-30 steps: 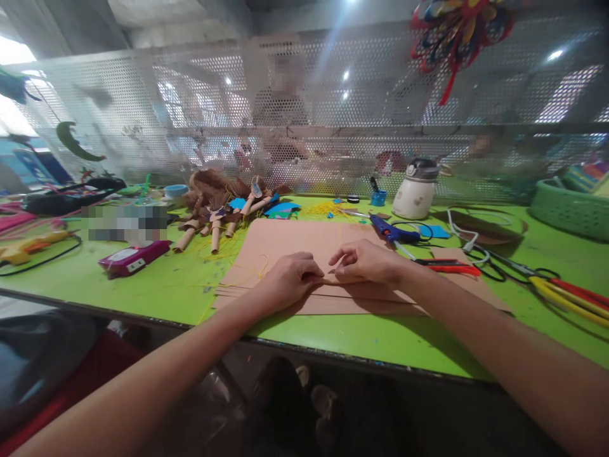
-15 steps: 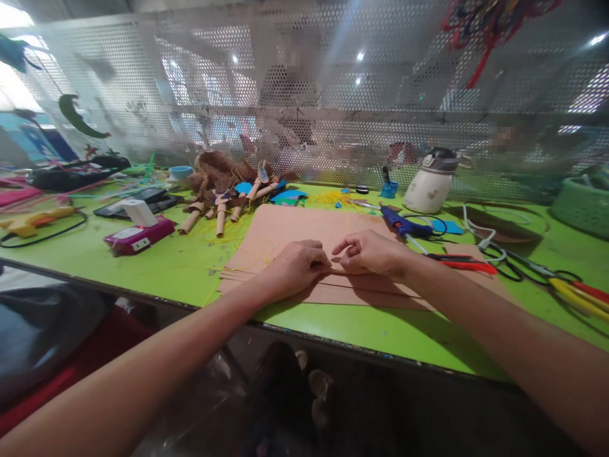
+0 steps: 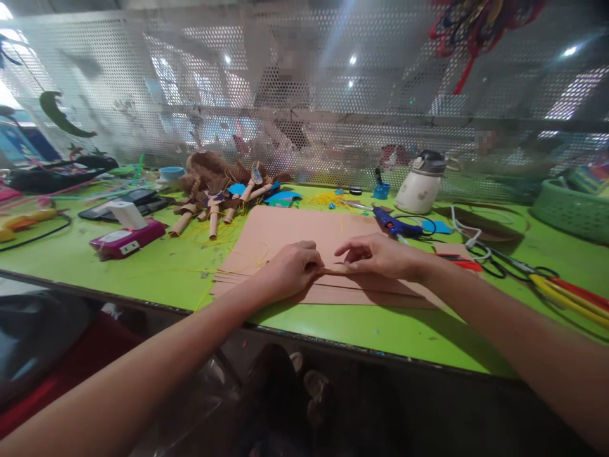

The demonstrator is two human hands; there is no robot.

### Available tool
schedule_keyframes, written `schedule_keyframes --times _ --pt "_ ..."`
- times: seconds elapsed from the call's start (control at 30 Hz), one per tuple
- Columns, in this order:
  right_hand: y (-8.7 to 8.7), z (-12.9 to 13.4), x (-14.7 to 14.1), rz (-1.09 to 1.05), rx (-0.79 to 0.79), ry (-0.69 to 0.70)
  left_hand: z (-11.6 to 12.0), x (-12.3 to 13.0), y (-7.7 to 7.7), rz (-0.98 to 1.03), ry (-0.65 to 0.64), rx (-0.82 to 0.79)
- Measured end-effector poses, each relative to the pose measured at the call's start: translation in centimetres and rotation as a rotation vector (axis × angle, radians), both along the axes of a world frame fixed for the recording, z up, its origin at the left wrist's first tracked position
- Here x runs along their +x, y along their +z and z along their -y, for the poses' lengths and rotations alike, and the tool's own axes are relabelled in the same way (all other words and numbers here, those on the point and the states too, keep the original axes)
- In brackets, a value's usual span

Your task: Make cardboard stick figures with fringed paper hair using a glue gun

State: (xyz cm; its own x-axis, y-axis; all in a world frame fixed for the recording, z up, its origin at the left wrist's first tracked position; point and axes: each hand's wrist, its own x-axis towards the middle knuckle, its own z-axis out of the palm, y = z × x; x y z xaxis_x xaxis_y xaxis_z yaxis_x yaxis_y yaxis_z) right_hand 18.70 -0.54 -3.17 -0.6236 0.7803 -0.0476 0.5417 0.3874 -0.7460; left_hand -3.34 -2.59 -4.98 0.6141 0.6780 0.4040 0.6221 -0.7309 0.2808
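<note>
Head view, from the far left: what stands along the green table (image 3: 166,276)?

"A dark-red power box (image 3: 126,240) with a white block (image 3: 127,216) on top, then a cluster of rolled-card figures (image 3: 214,219) among loose yellow strands."

And at the centre?

"Brown card sheets (image 3: 295,228), stacked flat near the table's front edge, their near edges slightly staggered. Between the person's two hands, a narrow strip of card (image 3: 333,271) shows over the sheets."

How does the left hand (image 3: 295,266) stand?

"Palm down over the sheets, its thumb and fingertips pinching the strip's left end."

The right hand (image 3: 378,257)?

"Just beyond it, fingers curled, a gap between forefinger and thumb. The thumb is close to the strip; whether the lower fingers grip it, I cannot tell."

Farther right?

"A blue glue gun (image 3: 394,225) beyond the right hand, a white bottle (image 3: 419,187) with a dark lid behind that, and a green basket (image 3: 568,212) at the far right."
</note>
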Motion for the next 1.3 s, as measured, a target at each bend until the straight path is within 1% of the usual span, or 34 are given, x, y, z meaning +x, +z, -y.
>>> schedule_keyframes --times 0.07,0.1,0.23,0.33,0.5,0.77,0.87,1.0,1.07,1.17,1.3 --pt "-0.2 0.1 0.8 -0.049 -0.018 0.013 -0.1 0.0 0.0 0.005 -0.001 -0.013" --pt "-0.3 0.2 1.1 -0.062 0.000 0.006 -0.2 0.0 0.1 0.008 -0.001 -0.021" --pt "-0.6 0.4 1.3 -0.028 0.166 -0.043 -0.3 0.0 0.0 0.017 0.001 -0.034" --pt "-0.4 0.1 1.1 0.022 0.227 -0.016 -0.3 0.0 0.0 0.015 0.002 -0.015" --pt "-0.1 -0.7 1.0 0.096 0.219 0.034 0.0 0.0 0.1 -0.021 0.015 0.016" --pt "-0.6 -0.9 1.2 0.120 0.245 -0.008 0.0 0.2 0.5 -0.047 0.075 -0.024" --pt "0.1 -0.3 1.7 0.135 0.246 -0.038 -0.1 0.2 0.6 -0.052 0.091 -0.052" --pt "1.3 0.3 3.1 0.174 0.223 -0.004 -0.2 0.2 0.9 -0.052 0.085 -0.080" --pt "1.5 0.3 3.8 0.201 0.220 0.005 -0.2 0.2 0.9 -0.052 0.080 -0.087" --pt "1.2 0.2 4.2 0.226 0.258 -0.009 -0.3 0.2 0.9 -0.055 0.078 -0.095" --pt "0.2 -0.2 4.0 0.233 0.312 -0.047 -0.4 0.1 0.8 -0.059 0.072 -0.084"
